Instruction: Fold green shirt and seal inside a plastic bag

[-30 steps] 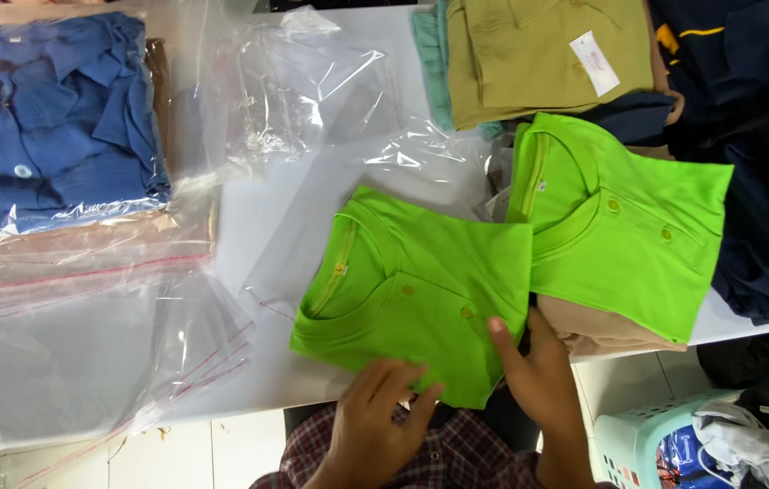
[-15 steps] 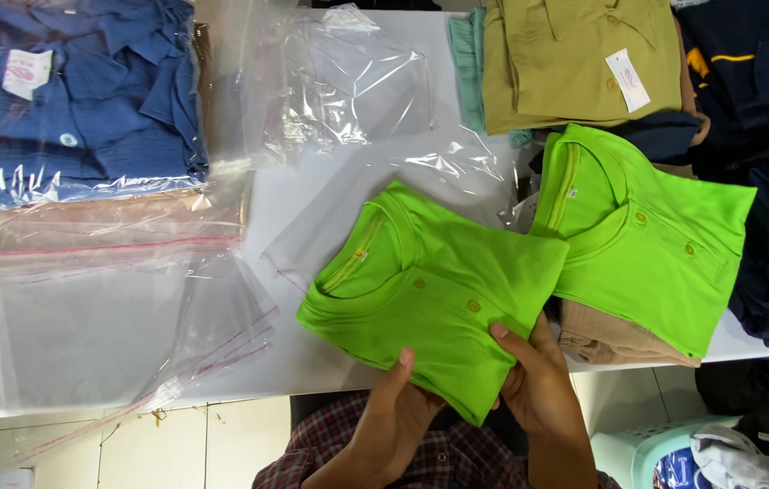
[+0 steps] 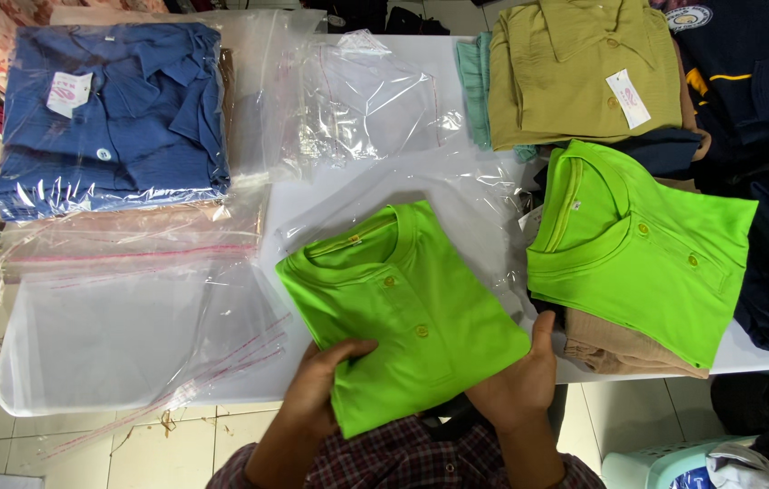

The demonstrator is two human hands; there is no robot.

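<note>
Two hands are gripping the near end of a folded green shirt (image 3: 403, 308), which is lying on the white bench (image 3: 493, 181) with its collar pointing at a clear bag (image 3: 457, 199) just beyond. The left hand (image 3: 321, 380) is pinching the lower left edge, thumb on top; the right hand (image 3: 516, 385) is cupping the lower right corner, fingers underneath. Keeping the fold flat and both corners level would be helping the shirt stay square.

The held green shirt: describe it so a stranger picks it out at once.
On the white table, look at the near edge. The folded green shirt lies there, gripped by the left hand and right hand. Unlike the second green shirt, it tops no pile.
</note>
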